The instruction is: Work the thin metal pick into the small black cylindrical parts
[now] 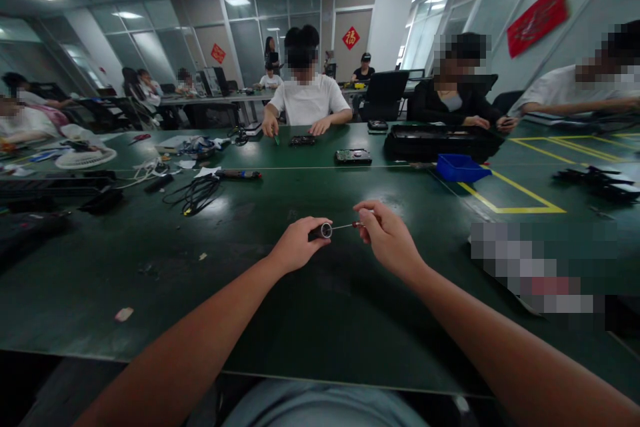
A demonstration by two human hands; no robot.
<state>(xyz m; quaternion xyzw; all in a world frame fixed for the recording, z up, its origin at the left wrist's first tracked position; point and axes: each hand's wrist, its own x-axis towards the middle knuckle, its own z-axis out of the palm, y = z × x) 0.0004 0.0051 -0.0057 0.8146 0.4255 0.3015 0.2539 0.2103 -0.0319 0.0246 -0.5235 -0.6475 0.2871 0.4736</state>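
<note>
Left hand (pixel 299 243) closed around screwdriver handle (pixel 320 232); right hand (pixel 387 237) pinching its thin bit (pixel 345 225); both above green table (pixel 250 280).

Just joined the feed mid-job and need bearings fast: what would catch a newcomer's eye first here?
First, the two bare hands meeting at centre over the green table: the left hand grips a dark handle, and the right hand pinches a thin bit sticking out of its end. Next, the blue bin and yellow tape lines to the right, and a tangle of black cable to the left. A person in a white shirt sits across the table.
</note>
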